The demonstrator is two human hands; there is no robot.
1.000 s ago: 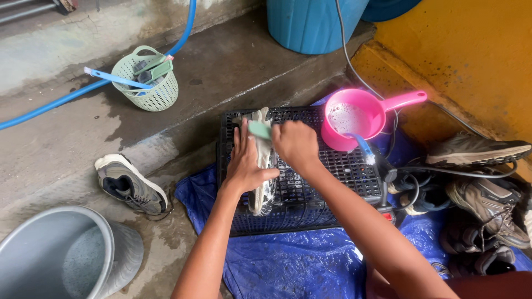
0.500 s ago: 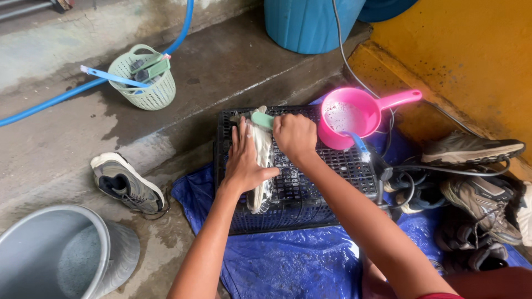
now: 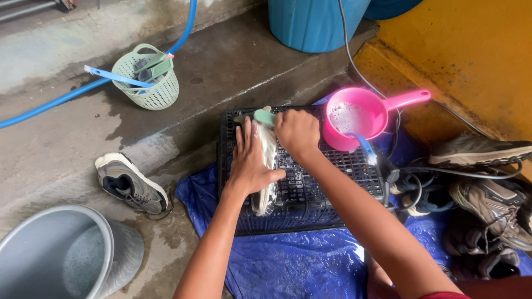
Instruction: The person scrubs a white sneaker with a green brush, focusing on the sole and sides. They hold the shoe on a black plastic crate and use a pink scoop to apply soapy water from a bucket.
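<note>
Soapy white shoe (image 3: 266, 166) lying on black crate (image 3: 332, 182).
Left hand (image 3: 249, 160) spread flat, pressing shoe down; right hand (image 3: 298, 132) clenched around green scrub brush (image 3: 264, 117) at shoe's 12 o'clock end; pink dipper (image 3: 360, 117) at 2 o'clock.

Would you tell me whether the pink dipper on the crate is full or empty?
Partly filled: the pink dipper sits upright with foamy white water visible inside.

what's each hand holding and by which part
Right hand grips a green brush by its back. Left hand presses flat on the soapy white shoe, along its side.
</note>
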